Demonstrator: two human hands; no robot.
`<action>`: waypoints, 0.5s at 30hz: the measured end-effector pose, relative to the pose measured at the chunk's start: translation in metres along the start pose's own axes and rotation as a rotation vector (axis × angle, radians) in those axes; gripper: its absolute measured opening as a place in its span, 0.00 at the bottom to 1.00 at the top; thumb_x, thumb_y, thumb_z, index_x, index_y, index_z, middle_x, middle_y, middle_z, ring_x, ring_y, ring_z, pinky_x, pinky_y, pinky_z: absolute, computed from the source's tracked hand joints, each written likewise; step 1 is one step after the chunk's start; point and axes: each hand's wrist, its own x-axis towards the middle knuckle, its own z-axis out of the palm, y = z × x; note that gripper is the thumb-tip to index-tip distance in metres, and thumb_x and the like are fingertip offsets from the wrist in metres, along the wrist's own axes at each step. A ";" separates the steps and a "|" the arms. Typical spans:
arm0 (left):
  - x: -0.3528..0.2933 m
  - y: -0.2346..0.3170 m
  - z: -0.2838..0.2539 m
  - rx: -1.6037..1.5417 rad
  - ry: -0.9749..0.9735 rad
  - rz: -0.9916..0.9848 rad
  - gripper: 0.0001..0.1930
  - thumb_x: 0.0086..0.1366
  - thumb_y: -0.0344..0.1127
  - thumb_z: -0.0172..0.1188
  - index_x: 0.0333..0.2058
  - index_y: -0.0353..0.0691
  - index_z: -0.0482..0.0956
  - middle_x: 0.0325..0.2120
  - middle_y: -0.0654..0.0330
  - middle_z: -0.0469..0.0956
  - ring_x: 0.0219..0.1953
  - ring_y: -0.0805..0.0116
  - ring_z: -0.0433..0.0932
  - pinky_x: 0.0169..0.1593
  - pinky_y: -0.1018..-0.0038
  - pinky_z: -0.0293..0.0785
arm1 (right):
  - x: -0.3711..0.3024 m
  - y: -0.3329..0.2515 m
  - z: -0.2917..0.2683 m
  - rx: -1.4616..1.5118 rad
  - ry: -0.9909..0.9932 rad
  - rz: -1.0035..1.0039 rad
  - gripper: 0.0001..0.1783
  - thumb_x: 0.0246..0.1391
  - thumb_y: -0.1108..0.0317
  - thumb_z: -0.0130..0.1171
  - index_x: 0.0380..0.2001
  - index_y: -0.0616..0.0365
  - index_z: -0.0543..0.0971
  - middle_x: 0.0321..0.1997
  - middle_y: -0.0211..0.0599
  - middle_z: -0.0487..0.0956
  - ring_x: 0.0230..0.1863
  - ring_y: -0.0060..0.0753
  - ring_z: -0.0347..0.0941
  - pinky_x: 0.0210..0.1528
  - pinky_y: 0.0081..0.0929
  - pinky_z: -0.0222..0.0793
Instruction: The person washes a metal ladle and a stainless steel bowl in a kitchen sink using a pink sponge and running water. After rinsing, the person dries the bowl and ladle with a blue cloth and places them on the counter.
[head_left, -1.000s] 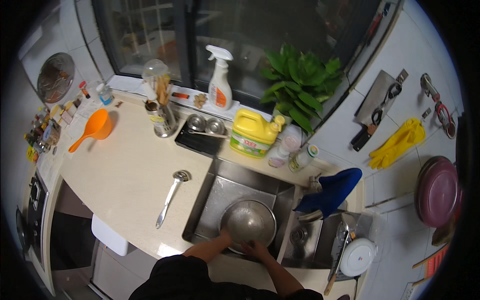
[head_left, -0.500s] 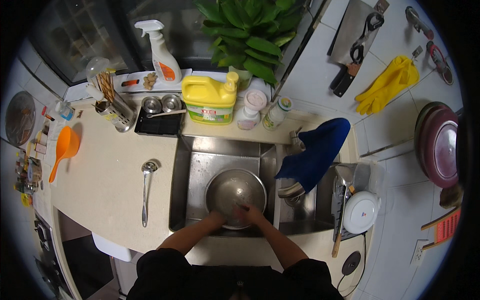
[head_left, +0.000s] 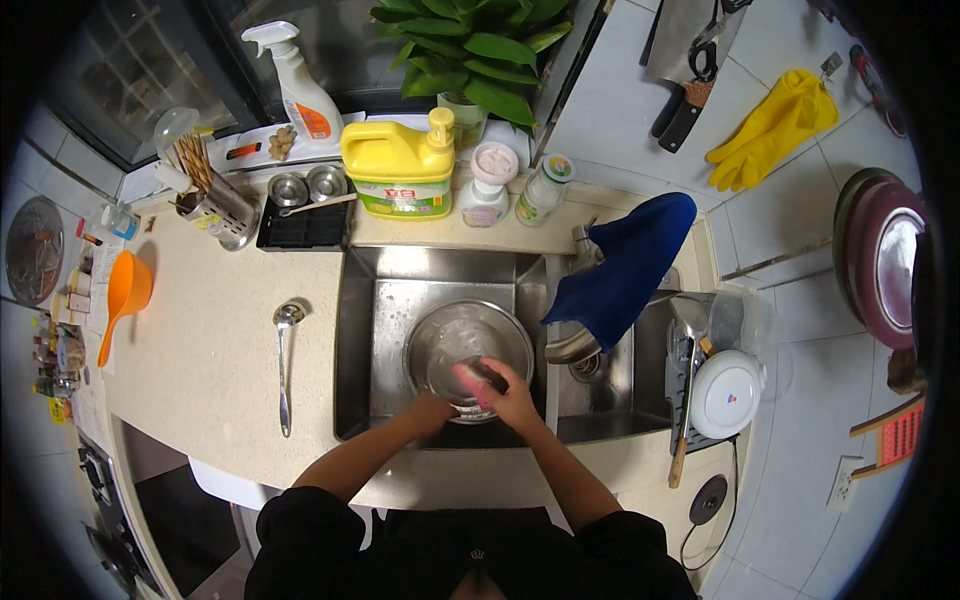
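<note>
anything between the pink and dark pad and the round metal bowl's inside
Nothing visible: the pink and dark pad in the right hand is over the round metal bowl. The left hand is at the near rim, left of the pad.

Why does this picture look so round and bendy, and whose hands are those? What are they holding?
There's no robot here, just a person with two bare hands. The camera sits on their head and looks down. Its very wide lens makes straight edges look bent.

The right hand holds a pink and dark thing, maybe a sponge, over a metal bowl in the sink. The left hand is at the bowl's near edge; I can't tell if it's gripping.

On the counter to the left lie a ladle and an orange scoop. Behind the sink stands a yellow jug. A blue cloth hangs over the tap.
</note>
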 end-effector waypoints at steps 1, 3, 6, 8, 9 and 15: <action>-0.002 0.002 -0.014 -0.003 -0.016 0.000 0.11 0.54 0.35 0.48 0.34 0.52 0.78 0.27 0.57 0.77 0.33 0.58 0.77 0.36 0.61 0.71 | 0.000 -0.001 -0.001 0.129 0.040 0.100 0.22 0.47 0.70 0.56 0.47 0.61 0.68 0.45 0.41 0.72 0.45 0.30 0.68 0.47 0.24 0.63; -0.001 0.002 -0.025 -0.057 0.014 -0.043 0.12 0.53 0.34 0.48 0.35 0.50 0.77 0.28 0.56 0.77 0.34 0.57 0.76 0.37 0.61 0.70 | 0.002 -0.008 -0.005 0.386 0.120 0.298 0.22 0.48 0.74 0.54 0.48 0.63 0.67 0.44 0.36 0.71 0.44 0.26 0.67 0.47 0.23 0.63; 0.001 -0.002 -0.047 -0.214 0.092 -0.012 0.13 0.52 0.31 0.51 0.38 0.47 0.76 0.28 0.54 0.77 0.34 0.57 0.76 0.38 0.64 0.70 | 0.001 -0.016 -0.020 0.514 0.124 0.157 0.18 0.48 0.76 0.52 0.46 0.64 0.68 0.43 0.37 0.71 0.44 0.26 0.67 0.46 0.21 0.64; 0.004 -0.009 -0.064 -0.432 0.063 -0.024 0.14 0.51 0.30 0.53 0.39 0.45 0.75 0.28 0.53 0.77 0.33 0.60 0.76 0.38 0.67 0.69 | -0.002 -0.035 -0.041 -0.293 0.060 -0.158 0.18 0.50 0.75 0.51 0.47 0.62 0.66 0.41 0.36 0.71 0.41 0.25 0.69 0.43 0.20 0.65; 0.006 -0.014 -0.074 -0.583 0.009 -0.061 0.15 0.51 0.29 0.55 0.40 0.44 0.74 0.28 0.53 0.76 0.33 0.63 0.76 0.39 0.69 0.69 | -0.003 -0.044 -0.046 -0.094 0.087 -0.080 0.19 0.49 0.74 0.52 0.46 0.60 0.67 0.41 0.36 0.72 0.42 0.27 0.69 0.43 0.21 0.66; -0.014 -0.015 -0.106 -1.548 0.180 -0.171 0.18 0.48 0.23 0.56 0.41 0.37 0.72 0.34 0.64 0.75 0.36 0.75 0.71 0.41 0.78 0.67 | -0.001 -0.091 -0.056 0.633 0.184 0.311 0.21 0.46 0.70 0.57 0.46 0.55 0.69 0.40 0.34 0.72 0.42 0.27 0.69 0.41 0.24 0.66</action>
